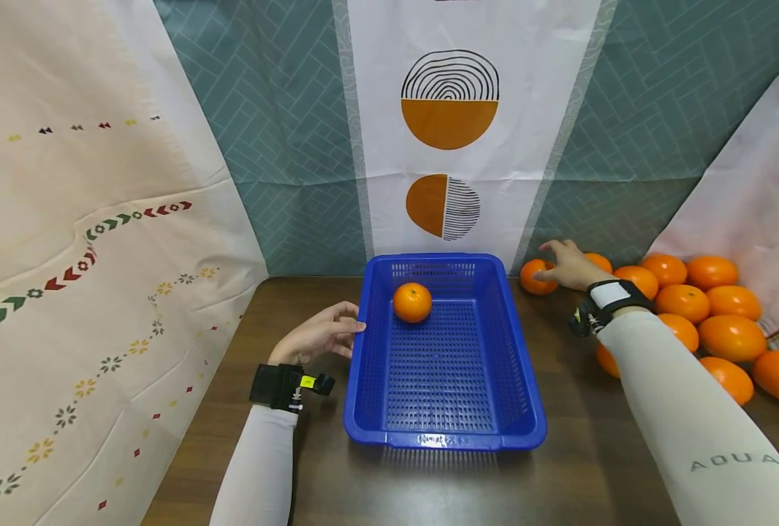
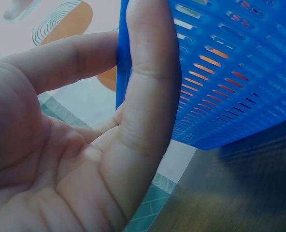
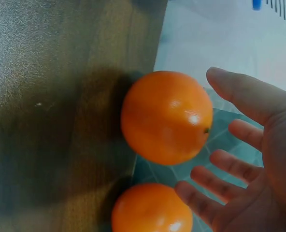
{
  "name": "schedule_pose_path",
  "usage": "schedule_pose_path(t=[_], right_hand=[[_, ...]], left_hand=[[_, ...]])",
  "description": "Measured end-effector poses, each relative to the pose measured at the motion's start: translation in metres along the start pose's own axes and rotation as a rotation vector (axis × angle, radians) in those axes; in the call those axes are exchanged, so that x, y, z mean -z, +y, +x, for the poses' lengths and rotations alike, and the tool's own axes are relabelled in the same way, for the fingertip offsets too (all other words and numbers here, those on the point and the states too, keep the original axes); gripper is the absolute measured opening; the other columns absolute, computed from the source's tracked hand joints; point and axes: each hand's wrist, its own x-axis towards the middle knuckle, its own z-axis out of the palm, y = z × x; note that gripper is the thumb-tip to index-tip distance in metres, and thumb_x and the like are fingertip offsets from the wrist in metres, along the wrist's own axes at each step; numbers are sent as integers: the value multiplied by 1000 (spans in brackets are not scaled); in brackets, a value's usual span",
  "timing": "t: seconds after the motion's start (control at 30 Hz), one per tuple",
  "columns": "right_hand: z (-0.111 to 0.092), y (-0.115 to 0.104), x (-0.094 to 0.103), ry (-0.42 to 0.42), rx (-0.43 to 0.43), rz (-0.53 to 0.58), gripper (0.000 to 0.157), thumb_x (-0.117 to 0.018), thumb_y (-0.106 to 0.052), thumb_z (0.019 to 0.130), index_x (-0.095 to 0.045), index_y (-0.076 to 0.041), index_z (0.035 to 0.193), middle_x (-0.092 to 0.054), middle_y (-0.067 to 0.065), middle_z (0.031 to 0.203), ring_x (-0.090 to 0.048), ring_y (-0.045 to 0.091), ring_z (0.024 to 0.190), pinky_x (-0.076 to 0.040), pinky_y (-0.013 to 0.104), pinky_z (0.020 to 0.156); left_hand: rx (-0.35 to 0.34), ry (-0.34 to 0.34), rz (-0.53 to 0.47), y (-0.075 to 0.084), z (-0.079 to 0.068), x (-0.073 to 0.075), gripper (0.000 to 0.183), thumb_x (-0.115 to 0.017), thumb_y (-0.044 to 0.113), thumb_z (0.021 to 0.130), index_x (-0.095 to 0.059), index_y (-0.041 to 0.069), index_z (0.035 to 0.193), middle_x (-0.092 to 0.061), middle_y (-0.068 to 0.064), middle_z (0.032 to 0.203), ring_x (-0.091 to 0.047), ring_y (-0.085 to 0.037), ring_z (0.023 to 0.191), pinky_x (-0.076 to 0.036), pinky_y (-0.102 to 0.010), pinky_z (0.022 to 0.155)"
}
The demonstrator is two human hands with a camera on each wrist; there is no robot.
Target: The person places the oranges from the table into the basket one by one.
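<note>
A blue plastic basket point(image 1: 530, 409) with slotted walls stands on the table, and one orange point(image 1: 412, 302) lies inside it near the far left corner. My left hand point(image 1: 320, 332) grips the basket's left rim; in the left wrist view its thumb and fingers bend about the edge of the blue wall point(image 2: 220, 63). Over at the right, my right hand point(image 1: 570, 267) hovers just above an orange point(image 1: 534, 277). From the right wrist, the fingers point(image 3: 235, 166) are spread and apart from that orange point(image 3: 167, 118), holding nothing.
Several more oranges point(image 1: 731, 337) lie grouped along the right side, partly under the right forearm. Another orange point(image 3: 152, 208) sits close to the right hand. Patterned cloth point(image 1: 297, 146) hangs behind the brown table point(image 1: 232, 409), and pale cloth point(image 1: 87, 292) borders its left.
</note>
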Motion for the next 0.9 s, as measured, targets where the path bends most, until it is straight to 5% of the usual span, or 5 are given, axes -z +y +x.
schedule_pose_path(t=[0.23, 0.5, 0.9], right_hand=[[4, 5, -14, 11, 13, -12, 75, -71, -17, 98, -28, 13, 152, -24, 47, 145, -32, 60, 134, -30, 71, 113], [7, 8, -26, 33, 53, -65, 65, -75, -18, 94, -44, 5, 147, -37, 41, 133, -41, 54, 123, -39, 71, 107], [13, 8, -28, 76, 63, -52, 58, -73, -9, 92, -49, 6, 143, -40, 40, 131, -44, 53, 120, -41, 69, 105]], left_hand=[[-2, 2, 2, 2, -1, -2, 34, -58, 10, 105, -43, -1, 133, -69, -12, 101, -72, -22, 79, -65, -37, 74], [0, 3, 0, 2, -1, -3, 33, -58, 9, 105, -43, 0, 133, -70, -12, 101, -72, -23, 79, -65, -37, 74], [8, 3, -2, 1, 1, 0, 33, -58, 10, 105, -43, 0, 133, -69, -12, 101, -72, -22, 77, -64, -35, 72]])
